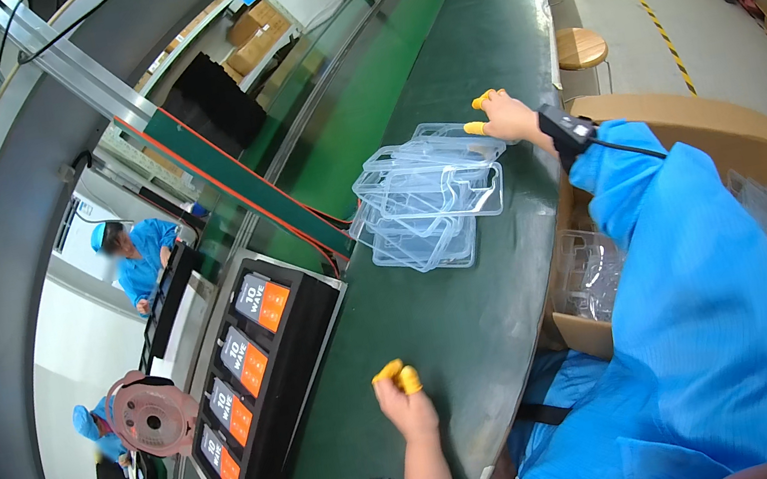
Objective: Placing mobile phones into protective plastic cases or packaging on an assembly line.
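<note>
In the head view, the right hand (pixel 514 119) is hovering at the far right edge of a loose pile of clear plastic trays (pixel 427 197), thumb and a finger standing apart, both wearing yellow fingertip covers; whether skin is meeting plastic there, I cannot tell. The trays, the pieces of the moment, are lying on the long green surface (pixel 479 325), overlapping at odd angles, some edges jutting out over others.

Lower down, the left hand (pixel 406 408) is keeping well apart from that pile, hanging over bare green with its fingers curling in and two yellow tips showing side by side. It is gripping nothing visible, and whether those tips are pressing together, I cannot tell.

Over on the left, a black tray (pixel 308 303) is carrying four orange-and-white packages (pixel 265 300) in a slanting row, with a round pinkish spool (pixel 151 415) standing just beyond it. On the right, an open cardboard box (pixel 720 127) is sitting beside the surface, holding more clear plastic pieces (pixel 594 275), while the blue right sleeve (pixel 706 287) is crossing in front. Farther back, a wooden-topped stool (pixel 581 48) is standing near the edge, and at the far left a co-worker in blue (pixel 143 259) is leaning over dark equipment.
</note>
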Demonstrator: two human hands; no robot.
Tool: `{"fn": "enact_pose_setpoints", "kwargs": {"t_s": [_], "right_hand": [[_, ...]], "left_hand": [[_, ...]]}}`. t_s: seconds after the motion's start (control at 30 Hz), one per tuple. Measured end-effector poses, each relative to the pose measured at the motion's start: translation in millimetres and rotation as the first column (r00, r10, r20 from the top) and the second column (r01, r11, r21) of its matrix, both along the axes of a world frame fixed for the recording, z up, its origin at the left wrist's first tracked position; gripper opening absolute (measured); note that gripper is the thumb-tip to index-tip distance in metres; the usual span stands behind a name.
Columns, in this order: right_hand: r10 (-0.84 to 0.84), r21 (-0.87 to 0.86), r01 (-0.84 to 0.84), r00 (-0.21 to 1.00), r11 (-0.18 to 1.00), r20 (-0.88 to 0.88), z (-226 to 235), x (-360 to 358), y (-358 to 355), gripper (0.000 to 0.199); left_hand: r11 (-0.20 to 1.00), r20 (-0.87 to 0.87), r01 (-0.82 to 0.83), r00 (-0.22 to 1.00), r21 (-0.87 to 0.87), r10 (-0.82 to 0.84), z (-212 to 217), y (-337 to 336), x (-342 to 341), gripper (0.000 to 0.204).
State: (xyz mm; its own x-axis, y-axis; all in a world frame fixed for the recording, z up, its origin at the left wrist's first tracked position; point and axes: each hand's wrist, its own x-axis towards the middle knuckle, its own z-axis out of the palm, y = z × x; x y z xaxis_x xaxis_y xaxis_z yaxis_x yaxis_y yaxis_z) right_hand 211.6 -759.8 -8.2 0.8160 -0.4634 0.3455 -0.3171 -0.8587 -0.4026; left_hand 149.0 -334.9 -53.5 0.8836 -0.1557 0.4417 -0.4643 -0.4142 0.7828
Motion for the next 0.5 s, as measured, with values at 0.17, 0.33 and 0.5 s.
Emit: {"fn": "enact_pose_setpoints", "kwargs": {"t_s": [0.17,0.33,0.5], "right_hand": [[0.106,0.129,-0.071,0.951,0.989,-0.29,-17.8,35.7,-12.5,0.06],[0.329,0.174,-0.288,0.896,0.942,-0.299,-9.3,38.3,3.9,0.062],[0.427,0.241,-0.373,0.872,0.896,-0.238,0.0,33.5,37.1,0.068]], "left_hand": [[0.978,-0.024,0.098,0.995,0.182,-0.096,3.8,-79.9,16.2,0.051],[0.988,-0.059,0.02,0.998,0.152,-0.011,-15.6,-101.6,63.8,0.069],[0.994,-0.062,0.03,0.997,-0.107,-0.037,-3.4,-89.1,58.5,0.071]]}}
